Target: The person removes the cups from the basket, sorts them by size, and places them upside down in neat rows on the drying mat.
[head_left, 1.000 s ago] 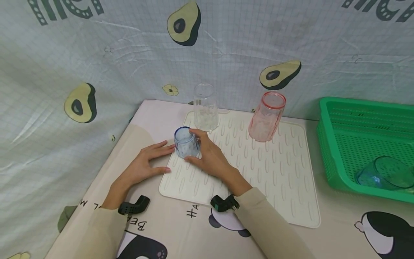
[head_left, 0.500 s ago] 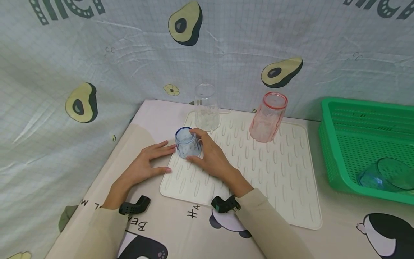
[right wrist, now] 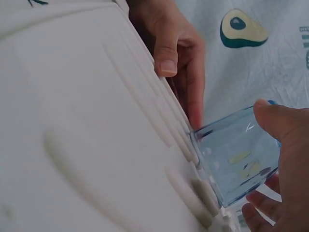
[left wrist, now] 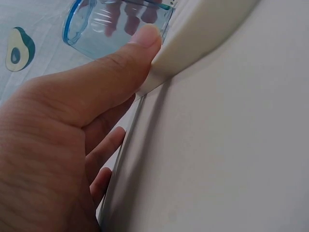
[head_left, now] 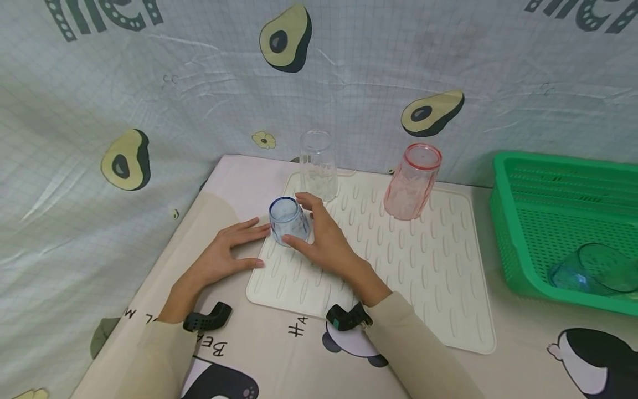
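A small blue glass (head_left: 289,221) stands on the left part of the white ribbed mat (head_left: 399,266). My right hand (head_left: 326,238) is around its right side, with the thumb at the front and the index finger raised off the top edge. In the right wrist view, the thumb overlaps the upper part of the glass, and the other fingers are loosely bent below it. My left hand (head_left: 226,252) rests flat at the mat's left edge, fingers spread, fingertips right at the left side of the glass. The left thumb (left wrist: 140,43) lies at the mat edge.
A tall clear glass (head_left: 319,172) stands just behind the blue one. Further right on the mat is a tall pink glass (head_left: 411,185). A green basket (head_left: 518,244) at the right holds a blue glass (head_left: 588,269) on its side. A patterned cloth wall closes the back.
My right index finger has lifted off the top edge of the blue glass, and the right hand has loosened around it. The left hand and the glass stay put.
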Demonstrator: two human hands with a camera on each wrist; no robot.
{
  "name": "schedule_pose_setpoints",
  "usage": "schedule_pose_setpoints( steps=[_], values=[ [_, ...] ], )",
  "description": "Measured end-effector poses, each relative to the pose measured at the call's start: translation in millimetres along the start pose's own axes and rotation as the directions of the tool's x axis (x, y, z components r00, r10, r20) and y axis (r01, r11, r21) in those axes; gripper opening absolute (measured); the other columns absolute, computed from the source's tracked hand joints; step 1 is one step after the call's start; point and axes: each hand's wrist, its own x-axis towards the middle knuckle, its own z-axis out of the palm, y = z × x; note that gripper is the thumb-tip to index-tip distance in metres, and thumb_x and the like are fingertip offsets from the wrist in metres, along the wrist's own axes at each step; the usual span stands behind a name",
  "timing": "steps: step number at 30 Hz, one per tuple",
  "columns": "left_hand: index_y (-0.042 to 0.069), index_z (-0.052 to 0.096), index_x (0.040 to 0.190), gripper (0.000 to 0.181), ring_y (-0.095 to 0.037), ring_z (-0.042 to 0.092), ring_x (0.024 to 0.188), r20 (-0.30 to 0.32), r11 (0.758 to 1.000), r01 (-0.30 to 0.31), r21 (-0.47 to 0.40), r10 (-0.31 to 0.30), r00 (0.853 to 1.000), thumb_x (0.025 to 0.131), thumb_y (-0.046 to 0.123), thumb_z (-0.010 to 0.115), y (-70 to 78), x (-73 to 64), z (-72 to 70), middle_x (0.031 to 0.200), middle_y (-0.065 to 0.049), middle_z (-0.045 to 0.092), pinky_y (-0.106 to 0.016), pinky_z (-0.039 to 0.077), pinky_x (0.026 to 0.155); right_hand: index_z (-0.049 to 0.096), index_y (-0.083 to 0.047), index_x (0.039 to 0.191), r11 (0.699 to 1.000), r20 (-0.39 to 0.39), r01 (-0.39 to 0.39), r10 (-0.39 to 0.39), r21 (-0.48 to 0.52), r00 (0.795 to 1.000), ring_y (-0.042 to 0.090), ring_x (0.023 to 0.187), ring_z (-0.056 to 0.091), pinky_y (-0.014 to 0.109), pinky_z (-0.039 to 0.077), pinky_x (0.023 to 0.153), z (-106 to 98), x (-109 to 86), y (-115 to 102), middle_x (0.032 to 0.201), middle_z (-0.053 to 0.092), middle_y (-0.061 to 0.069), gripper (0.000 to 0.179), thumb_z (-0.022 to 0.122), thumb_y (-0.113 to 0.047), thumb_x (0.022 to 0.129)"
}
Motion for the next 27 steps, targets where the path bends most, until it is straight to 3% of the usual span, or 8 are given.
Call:
schedule_pose_setpoints(
  steps=[5, 11, 16, 27],
  values=[
    [0.01, 0.058, 0.134, 0.067, -0.03, 0.029, 0.139, 0.001, 1.0, -0.002, -0.006, 0.002, 1.0, 0.073, 0.027, 0.083, 0.8, -0.4, 0.7, 0.14, -0.001, 0.05, -0.058, 0.02, 0.108, 0.021, -0.015, 0.146, 1.0, -0.007, 0.008, -0.008, 0.014, 1.0, 0.019, 0.127, 0.043, 0.038, 0.04, 0.102, -5.1, 0.6, -8.0, 0.139, 0.044, 0.008, 0.078, 0.072, -0.027, 0.087],
    [0.01, 0.058, 0.133, 0.067, -0.03, 0.029, 0.139, 0.004, 1.0, -0.016, 0.01, 0.016, 1.0, 0.074, 0.027, 0.083, 0.6, -0.9, 1.5, 0.14, -0.002, 0.051, -0.059, 0.021, 0.107, 0.023, -0.012, 0.145, 0.999, -0.06, 0.007, -0.005, 0.037, 0.998, 0.028, 0.123, 0.047, 0.042, 0.043, 0.099, -17.0, -3.5, -14.4, 0.138, 0.045, 0.015, 0.074, 0.07, -0.022, 0.089],
    [0.009, 0.059, 0.132, 0.067, -0.031, 0.03, 0.138, -0.008, 1.0, -0.025, 0.009, 0.025, 1.0, 0.073, 0.026, 0.084, -0.1, -1.8, 1.0, 0.139, -0.002, 0.051, -0.059, 0.021, 0.107, 0.025, -0.011, 0.144, 0.999, -0.097, 0.012, -0.008, 0.038, 0.995, 0.03, 0.12, 0.049, 0.045, 0.044, 0.097, -37.1, -8.7, -22.4, 0.136, 0.045, 0.013, 0.071, 0.069, -0.021, 0.089],
    [0.008, 0.059, 0.131, 0.067, -0.03, 0.03, 0.138, -0.008, 1.0, -0.03, 0.0, 0.03, 1.0, 0.072, 0.025, 0.085, 0.3, -1.2, 1.1, 0.139, -0.003, 0.051, -0.058, 0.021, 0.108, 0.03, -0.012, 0.143, 0.999, -0.133, -0.036, 0.033, -0.018, 0.991, 0.021, 0.118, 0.052, 0.036, 0.045, 0.098, -90.5, -29.9, -37.6, 0.134, 0.048, 0.006, 0.07, 0.072, -0.021, 0.087]
  ],
)
